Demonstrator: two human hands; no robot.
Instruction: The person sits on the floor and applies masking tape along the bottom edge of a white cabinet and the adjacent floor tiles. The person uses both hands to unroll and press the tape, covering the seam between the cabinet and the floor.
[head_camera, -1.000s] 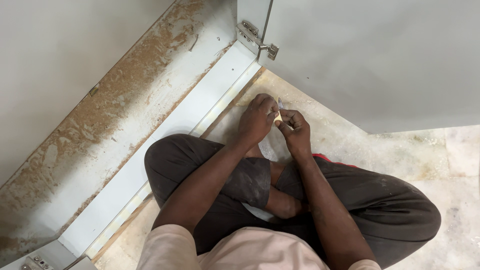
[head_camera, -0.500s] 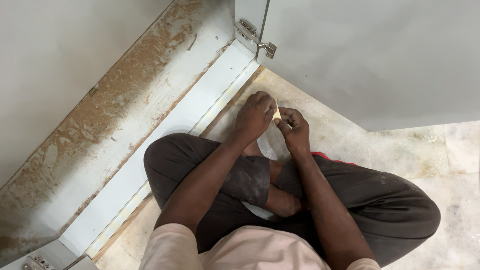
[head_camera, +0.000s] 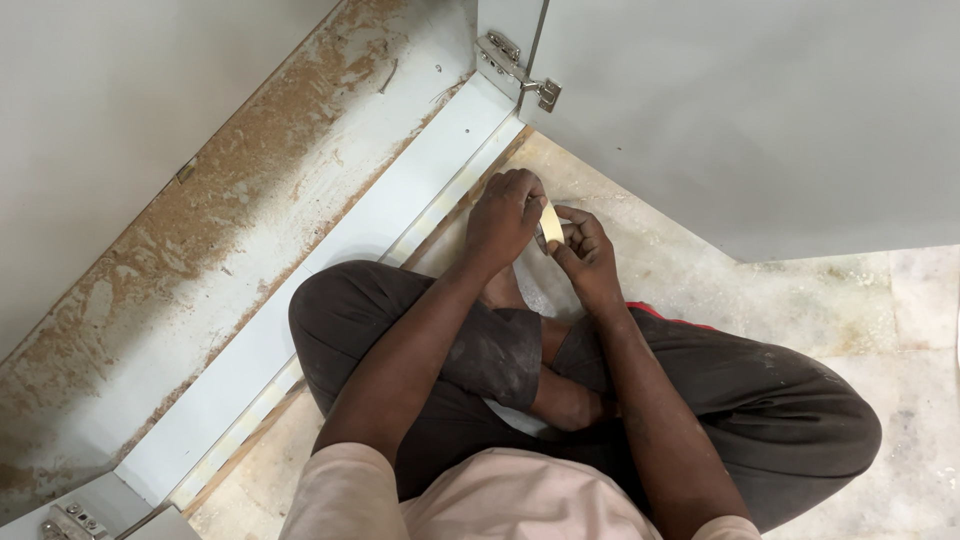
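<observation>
Left hand (head_camera: 505, 215) and right hand (head_camera: 585, 250), frame centre, both pinched on a small pale strip (head_camera: 551, 222); metal hinge (head_camera: 515, 65) above, untouched.

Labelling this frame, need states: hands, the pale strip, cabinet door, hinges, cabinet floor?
left hand: closed, pinching the pale strip
right hand: fingers curled, at the strip's lower end
pale strip: held between both hands, off the floor
cabinet door: swung open
upper hinge: mounted, extended
lower hinge: partly visible, state unclear
cabinet floor: dusty, worn brown
</observation>
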